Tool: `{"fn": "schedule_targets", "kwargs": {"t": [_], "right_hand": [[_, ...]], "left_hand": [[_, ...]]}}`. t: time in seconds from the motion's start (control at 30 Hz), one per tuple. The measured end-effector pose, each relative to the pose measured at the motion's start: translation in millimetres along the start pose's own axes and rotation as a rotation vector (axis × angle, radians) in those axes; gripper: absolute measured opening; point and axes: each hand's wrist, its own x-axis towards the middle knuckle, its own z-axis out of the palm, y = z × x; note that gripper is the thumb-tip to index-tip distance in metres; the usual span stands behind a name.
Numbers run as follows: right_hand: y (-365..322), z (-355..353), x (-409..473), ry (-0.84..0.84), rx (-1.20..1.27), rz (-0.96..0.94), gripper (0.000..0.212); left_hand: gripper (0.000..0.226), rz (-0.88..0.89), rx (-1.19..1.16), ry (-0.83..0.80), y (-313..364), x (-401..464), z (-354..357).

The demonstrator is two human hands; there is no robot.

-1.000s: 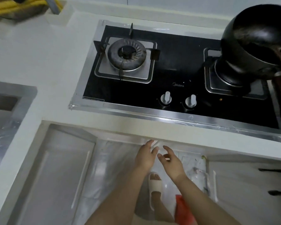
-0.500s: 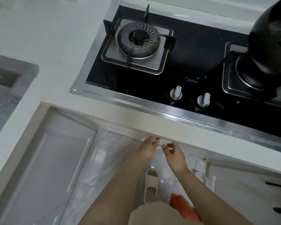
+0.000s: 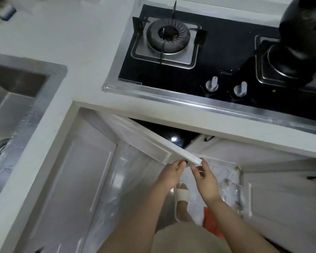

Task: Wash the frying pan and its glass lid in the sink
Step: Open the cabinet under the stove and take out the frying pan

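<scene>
A black pan (image 3: 303, 31) stands tilted on the right burner of the gas hob, at the top right. No glass lid shows. The steel sink (image 3: 13, 99) lies at the far left. Below the counter, a white cabinet door (image 3: 153, 141) stands swung partly open, with a dark gap (image 3: 173, 132) behind it. My left hand (image 3: 171, 172) and my right hand (image 3: 204, 174) both pinch the free top corner of that door. Something shiny glints inside the gap; I cannot tell what it is.
The left burner (image 3: 168, 34) is bare, and two knobs (image 3: 226, 85) sit at the hob's front. A white counter (image 3: 84, 57) runs between sink and hob. A second door (image 3: 281, 179) hangs at the right. My slippered foot (image 3: 181, 196) is on the floor below.
The cabinet door was shut; both hands have pulled its top corner outward, and it now stands ajar. The view has shifted down and right.
</scene>
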Motion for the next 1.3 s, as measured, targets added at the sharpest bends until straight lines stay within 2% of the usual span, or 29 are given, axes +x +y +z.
{"fn": "schedule_targets", "kwargs": {"t": [0.07, 0.2, 0.3, 0.33, 0.47, 0.57, 0.7, 0.87, 1.0, 1.13, 1.3], "right_hand": [[7.1, 15.4, -18.1, 0.038, 0.045, 0.01, 0.036], [16.0, 40.5, -52.0, 0.09, 0.101, 0.01, 0.038], [15.1, 49.2, -78.2, 0.092, 0.148, 0.019, 0.028], [14.4, 50.7, -86.4, 0.09, 0.156, 0.018, 0.026], [24.8, 59.2, -105.4, 0.1, 0.098, -0.004, 0.038], [33.6, 69.0, -117.6, 0.075, 0.074, -0.035, 0.033], [46.7, 85.4, -132.5, 0.009, 0.099, -0.109, 0.025], [55.3, 108.3, -153.9, -0.115, 0.179, -0.144, 0.013], [54.4, 135.2, -173.1, -0.241, 0.368, -0.089, 0.008], [57.7, 172.9, -190.7, -0.341, 0.468, -0.049, 0.025], [55.3, 211.9, -208.8, -0.449, 0.471, -0.067, 0.038]], "left_hand": [[0.041, 0.015, 0.008, 0.089, -13.1, -12.7, -0.2], [0.068, 0.097, -0.022, 0.258, -31.1, -44.9, -6.3], [0.079, 0.194, -0.015, 0.355, -44.6, -62.3, -10.0], [0.081, 0.219, -0.01, 0.38, -49.2, -65.3, -10.5], [0.077, 0.223, 0.091, 0.42, -64.7, -73.6, -7.2], [0.076, 0.197, 0.176, 0.445, -79.8, -82.9, -5.1], [0.076, 0.167, 0.287, 0.497, -102.8, -95.1, -12.5], [0.07, 0.221, 0.537, 0.566, -136.5, -116.7, -31.3], [0.062, 0.192, 0.666, 0.549, -160.2, -139.6, -52.7], [0.057, 0.209, 0.757, 0.562, -178.5, -159.1, -72.3], [0.058, 0.293, 0.872, 0.689, -208.1, -171.8, -100.0]]}}
